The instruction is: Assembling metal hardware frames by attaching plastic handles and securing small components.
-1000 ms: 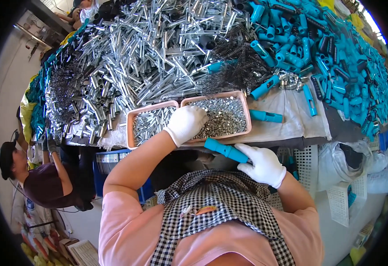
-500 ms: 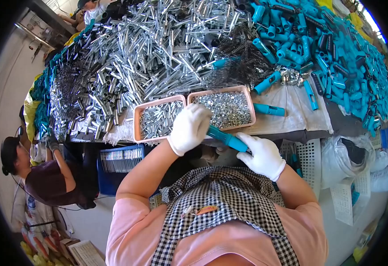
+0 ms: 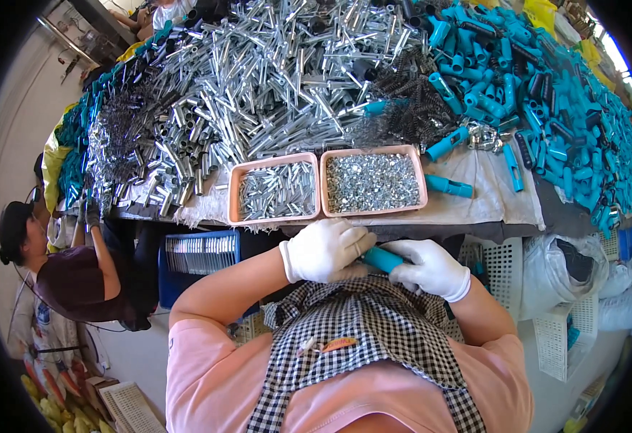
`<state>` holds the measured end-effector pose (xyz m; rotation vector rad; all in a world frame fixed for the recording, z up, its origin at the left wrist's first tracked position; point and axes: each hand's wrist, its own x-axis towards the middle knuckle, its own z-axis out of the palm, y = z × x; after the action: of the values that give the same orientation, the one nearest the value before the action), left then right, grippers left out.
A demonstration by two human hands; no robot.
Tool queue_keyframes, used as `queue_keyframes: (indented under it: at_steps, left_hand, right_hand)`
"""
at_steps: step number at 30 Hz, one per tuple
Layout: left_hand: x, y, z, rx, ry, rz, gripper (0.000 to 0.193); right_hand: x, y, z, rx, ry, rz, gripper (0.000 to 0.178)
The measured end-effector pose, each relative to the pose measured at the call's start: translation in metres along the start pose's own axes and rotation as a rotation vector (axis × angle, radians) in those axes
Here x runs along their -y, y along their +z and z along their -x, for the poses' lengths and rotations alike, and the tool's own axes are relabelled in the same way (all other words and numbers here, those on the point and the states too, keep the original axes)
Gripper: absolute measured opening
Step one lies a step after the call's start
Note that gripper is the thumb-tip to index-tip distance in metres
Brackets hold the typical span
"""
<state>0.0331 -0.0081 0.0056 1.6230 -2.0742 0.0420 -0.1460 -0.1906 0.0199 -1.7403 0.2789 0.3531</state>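
A teal plastic tube-shaped handle (image 3: 382,259) is held close to my checked apron, below the table edge. My white-gloved right hand (image 3: 429,268) wraps around its right end. My left hand (image 3: 326,250), also gloved in white, closes over the other end, its fingers bent across the tube. Whether a small part is pinched in the left fingers is hidden. Just beyond my hands, two pink trays sit on the table edge: the left tray (image 3: 233,200) holds short metal pins, and the right tray (image 3: 423,189) holds small shiny metal pieces.
Behind the trays rises a heap of metal tubes and rods (image 3: 258,79). Dark springs (image 3: 420,105) lie beside it, then a pile of teal handles (image 3: 503,79). One loose teal handle (image 3: 449,186) rests near the right tray. A co-worker (image 3: 70,260) works at the left.
My left hand has come back from the trays toward my body and now closes on the teal handle's left end. The handle has been drawn lower, nearer the apron.
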Motion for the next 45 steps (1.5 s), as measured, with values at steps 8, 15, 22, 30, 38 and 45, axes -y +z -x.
queue_keyframes:
  at_steps: [8, 15, 22, 30, 38, 45]
  left_hand:
    - [0.011, 0.012, -0.013, 0.244, 0.012, 0.029, 0.029]
    - [0.063, 0.018, -0.053, -0.015, -0.537, -0.158, 0.037]
    - [0.081, 0.047, -0.048, 0.131, -0.656, -0.043, 0.021]
    - [0.072, 0.034, -0.036, -0.346, -0.544, -0.065, 0.006]
    - [0.027, -0.001, -0.047, -0.353, -0.187, 0.247, 0.018]
    - [0.026, 0.002, -0.039, -0.142, -0.194, 0.541, 0.013]
  right_hand:
    - [-0.021, -0.002, -0.008, 0.035, -0.417, 0.443, 0.088]
    - [-0.045, -0.016, -0.005, -0.379, -0.522, 0.475, 0.077]
    - [-0.037, -0.02, 0.006, -0.201, -0.08, -0.69, 0.074]
    - [-0.038, -0.009, -0.011, -0.123, -0.069, -1.013, 0.069]
    - [-0.021, -0.001, -0.013, -0.002, -0.051, -0.983, 0.06]
    - [-0.013, 0.007, -0.002, 0.033, -0.026, -0.836, 0.06]
